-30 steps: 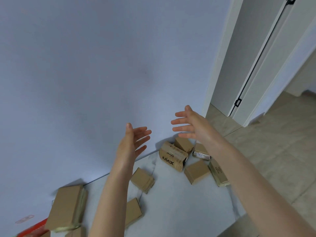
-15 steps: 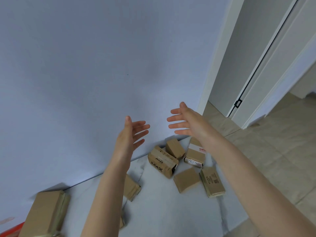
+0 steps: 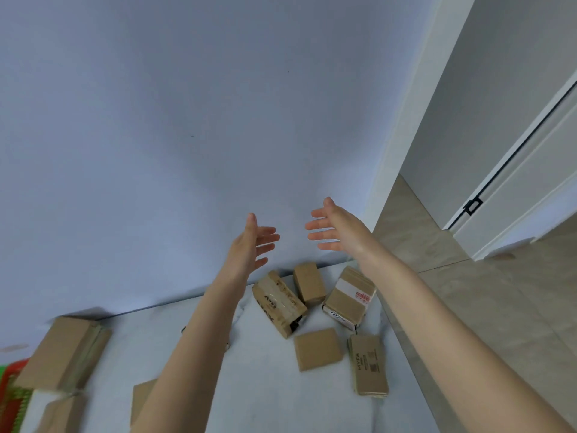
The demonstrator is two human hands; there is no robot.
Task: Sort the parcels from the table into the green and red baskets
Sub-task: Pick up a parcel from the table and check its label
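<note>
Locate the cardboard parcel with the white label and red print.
In the head view, the cardboard parcel with white label and red print lies on the white table, far right, beside the small plain brown parcel.

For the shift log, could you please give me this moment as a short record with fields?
left hand: open, raised, holding nothing
right hand: open, raised, holding nothing
surface: white marble-look table against a pale wall
cluster below the hands: five cardboard parcels, including a long box with black lettering and a box with white tape
left edge: large cardboard box
baskets: red and green plastic at lower left, mostly cut off
</note>
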